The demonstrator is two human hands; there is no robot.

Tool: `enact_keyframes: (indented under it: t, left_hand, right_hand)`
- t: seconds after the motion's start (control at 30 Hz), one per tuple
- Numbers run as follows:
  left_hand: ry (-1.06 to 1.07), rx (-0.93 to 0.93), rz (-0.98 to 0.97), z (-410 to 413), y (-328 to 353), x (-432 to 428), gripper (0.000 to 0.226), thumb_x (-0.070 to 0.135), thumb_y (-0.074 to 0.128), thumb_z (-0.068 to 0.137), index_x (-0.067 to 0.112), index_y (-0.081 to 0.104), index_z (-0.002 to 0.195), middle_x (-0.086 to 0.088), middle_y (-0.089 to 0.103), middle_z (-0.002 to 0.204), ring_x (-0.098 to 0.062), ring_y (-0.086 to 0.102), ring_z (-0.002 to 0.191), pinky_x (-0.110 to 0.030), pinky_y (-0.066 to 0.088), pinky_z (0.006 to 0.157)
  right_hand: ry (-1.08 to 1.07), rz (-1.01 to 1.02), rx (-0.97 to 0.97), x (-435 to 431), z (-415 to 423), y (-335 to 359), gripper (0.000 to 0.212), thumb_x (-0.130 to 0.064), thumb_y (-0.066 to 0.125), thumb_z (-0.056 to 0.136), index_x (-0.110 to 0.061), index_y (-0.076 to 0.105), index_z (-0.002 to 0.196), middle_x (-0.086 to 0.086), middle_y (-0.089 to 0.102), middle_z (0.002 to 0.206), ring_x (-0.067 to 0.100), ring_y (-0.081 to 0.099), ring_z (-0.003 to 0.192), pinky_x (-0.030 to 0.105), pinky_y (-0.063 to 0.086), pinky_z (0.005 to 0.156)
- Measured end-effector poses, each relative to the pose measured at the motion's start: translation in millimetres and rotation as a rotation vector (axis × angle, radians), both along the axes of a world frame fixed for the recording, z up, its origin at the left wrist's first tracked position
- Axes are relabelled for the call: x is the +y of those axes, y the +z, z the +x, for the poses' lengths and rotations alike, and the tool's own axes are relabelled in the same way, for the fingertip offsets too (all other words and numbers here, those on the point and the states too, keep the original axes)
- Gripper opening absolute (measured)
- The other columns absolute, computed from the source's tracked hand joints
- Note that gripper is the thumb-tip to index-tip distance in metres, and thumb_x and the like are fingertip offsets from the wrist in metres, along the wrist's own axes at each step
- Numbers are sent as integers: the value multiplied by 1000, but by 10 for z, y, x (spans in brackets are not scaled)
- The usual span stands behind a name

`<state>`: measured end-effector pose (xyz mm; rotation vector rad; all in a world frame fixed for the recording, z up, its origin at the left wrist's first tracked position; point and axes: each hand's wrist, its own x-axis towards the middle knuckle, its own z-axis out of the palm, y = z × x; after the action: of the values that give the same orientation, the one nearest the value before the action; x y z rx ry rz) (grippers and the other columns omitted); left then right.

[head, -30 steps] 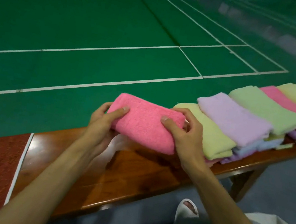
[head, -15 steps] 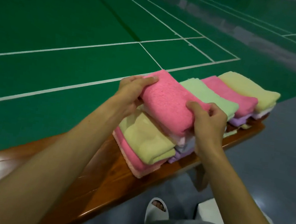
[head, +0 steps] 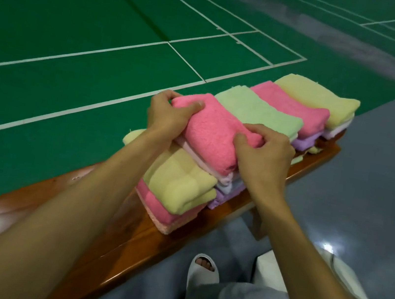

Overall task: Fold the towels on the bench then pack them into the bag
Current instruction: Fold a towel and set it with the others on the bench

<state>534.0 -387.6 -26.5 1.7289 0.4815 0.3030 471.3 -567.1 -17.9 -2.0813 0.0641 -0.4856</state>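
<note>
Pink towel (head: 215, 136) gripped by both hands' fingers (head: 193, 106) atop a stack

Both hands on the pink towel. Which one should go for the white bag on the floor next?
Right, probably. The white bag lies on the floor beneath the right forearm, so the right hand is nearer. The left hand grips the pink towel at its far end and would have to cross the body.
</note>
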Motion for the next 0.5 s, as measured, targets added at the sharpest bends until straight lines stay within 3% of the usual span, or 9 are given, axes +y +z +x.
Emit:
enact_keyframes:
  t: [0.1,0.23,0.3,0.37,0.43,0.5]
  left_hand:
    - [37,-120,272,-7,-75,-97,40,44,85,77,18,64,99,9,62,95,-20,62,96,-37,55,87]
    - [29,-191,567,-3,-16,-108,45,40,79,84,18,60,119,3,62,116,-22,54,112,-33,42,92]
    - [-81,-253,773,-24,4,-95,45,43,68,90,21,60,128,0,62,127,-24,52,119,-38,40,101]
    - [-335,-283,899,-57,-2,-116,54,56,49,94,23,62,135,-2,63,135,-26,53,127,-45,38,111]
    - [-514,-165,1059,-147,-101,-135,74,69,25,95,28,50,150,-3,47,157,-28,37,148,-52,25,122]
    - [-539,-61,1149,-207,-231,-117,79,74,16,95,34,33,160,2,23,170,-25,15,158,-53,12,126]
  right_hand:
    - [-23,-211,-145,-37,67,-41,25,-28,69,89,-15,80,108,4,76,102,20,67,92,40,55,85]
    - [-67,-458,-213,-117,142,-8,29,-30,69,89,-17,78,113,4,73,115,24,64,103,33,49,77]
    - [35,-595,-296,-154,218,13,30,-23,66,90,-15,76,117,6,70,127,30,56,120,42,50,88]
    - [281,-661,-275,-206,347,1,38,-23,56,95,-15,71,128,7,63,141,35,45,139,55,38,112]
    - [496,-697,-75,-270,445,-64,51,-34,37,102,-20,55,147,5,49,156,31,30,152,53,22,124]
    - [541,-788,31,-342,487,-190,60,-44,18,104,-27,37,158,0,33,165,25,19,156,48,13,126]
